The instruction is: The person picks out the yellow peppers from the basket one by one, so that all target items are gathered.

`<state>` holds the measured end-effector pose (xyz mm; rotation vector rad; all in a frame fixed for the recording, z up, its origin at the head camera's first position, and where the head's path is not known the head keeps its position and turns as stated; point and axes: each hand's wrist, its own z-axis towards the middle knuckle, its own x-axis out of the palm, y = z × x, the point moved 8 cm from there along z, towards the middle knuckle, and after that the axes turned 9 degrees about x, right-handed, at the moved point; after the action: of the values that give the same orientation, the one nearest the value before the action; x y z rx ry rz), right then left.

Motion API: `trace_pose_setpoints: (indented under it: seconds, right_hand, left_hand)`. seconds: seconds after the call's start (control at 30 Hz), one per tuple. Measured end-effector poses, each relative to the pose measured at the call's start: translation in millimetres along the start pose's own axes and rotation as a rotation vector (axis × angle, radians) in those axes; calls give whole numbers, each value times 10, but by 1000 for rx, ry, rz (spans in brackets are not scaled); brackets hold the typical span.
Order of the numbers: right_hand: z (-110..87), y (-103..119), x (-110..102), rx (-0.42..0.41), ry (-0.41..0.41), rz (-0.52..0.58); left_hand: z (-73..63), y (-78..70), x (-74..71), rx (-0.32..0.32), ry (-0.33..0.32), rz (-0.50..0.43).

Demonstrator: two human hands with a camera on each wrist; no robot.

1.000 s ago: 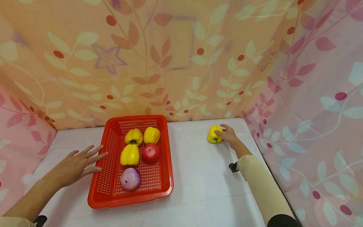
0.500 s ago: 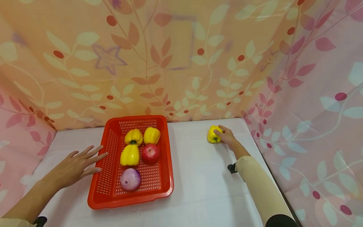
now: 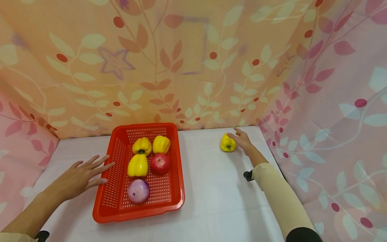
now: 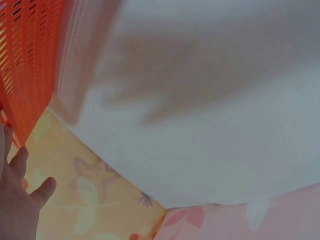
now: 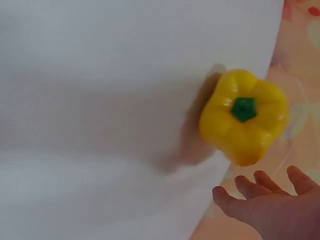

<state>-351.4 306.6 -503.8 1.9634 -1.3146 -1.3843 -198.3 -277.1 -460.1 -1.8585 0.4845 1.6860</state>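
Note:
A yellow bell pepper (image 3: 227, 143) with a green stem stands on the white table at the back right. My right hand (image 3: 243, 141) is just to its right, fingers extended and the thumb side overlapping the pepper's edge. In the right wrist view, a gap shows between the fingertips and the bell pepper (image 5: 245, 117). My left hand (image 3: 77, 178) has its fingers spread at the left rim of a red plastic basket (image 3: 178, 168). Inside the basket lie several yellow bell peppers (image 3: 138, 165), a red pomegranate-like fruit (image 3: 160, 164) and a round purple-and-white vegetable (image 3: 138, 191).
The white-covered table (image 3: 208, 188) ends at a floral curtain (image 3: 193, 84) behind, with more floral cloth on the left and right sides. The basket's wall rises beside the left hand.
The right hand's fingers came in against the pepper half a second ago and have now straightened and drawn off it to the right. The left hand and basket stay in place.

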Motion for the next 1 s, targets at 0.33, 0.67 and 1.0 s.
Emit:
trace_pose_setpoints:
  seconds: [0.33,0.67,1.0]
  right_hand:
    - [-241,643,209,-157,66,5]
    - [-540,1161,612,-236,202,47]
    - [-764,1572,1163,-209,407,180]
  left_hand:
    - [3,6,-6,2,1,-9]
    - [0,-11,-7,3,-11,-4]
    - [2,0,-4,6,-11,-9]
